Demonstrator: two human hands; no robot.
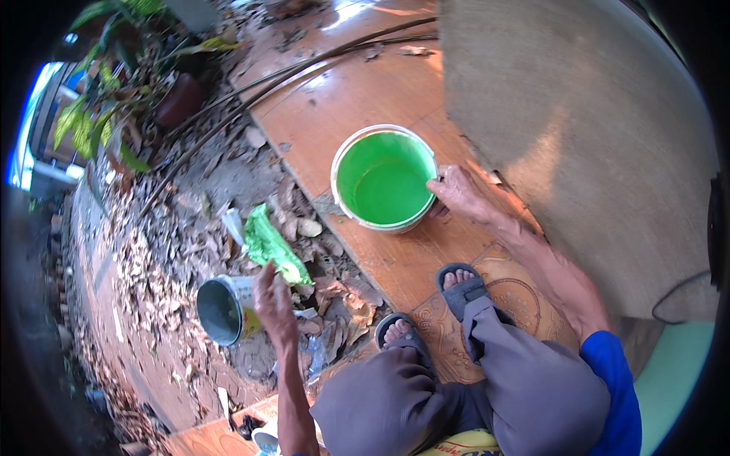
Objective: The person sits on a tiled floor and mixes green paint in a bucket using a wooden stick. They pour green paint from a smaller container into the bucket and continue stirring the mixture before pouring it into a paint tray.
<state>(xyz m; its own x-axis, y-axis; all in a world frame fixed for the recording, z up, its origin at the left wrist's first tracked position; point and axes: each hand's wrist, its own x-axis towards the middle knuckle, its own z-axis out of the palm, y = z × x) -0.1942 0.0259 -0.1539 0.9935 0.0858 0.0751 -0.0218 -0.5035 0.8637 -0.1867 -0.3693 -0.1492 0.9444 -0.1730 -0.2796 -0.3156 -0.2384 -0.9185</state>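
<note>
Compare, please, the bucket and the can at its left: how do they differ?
The bucket is bright green inside; the can is dark grey inside. The bucket looks clearly wider than the can. The bucket is over orange tiles, while the can is over leaf-strewn ground. Both are round containers without a lid.

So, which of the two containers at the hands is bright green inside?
The larger bucket, its rim at the right hand; the can beside the left hand is grey inside.
</note>
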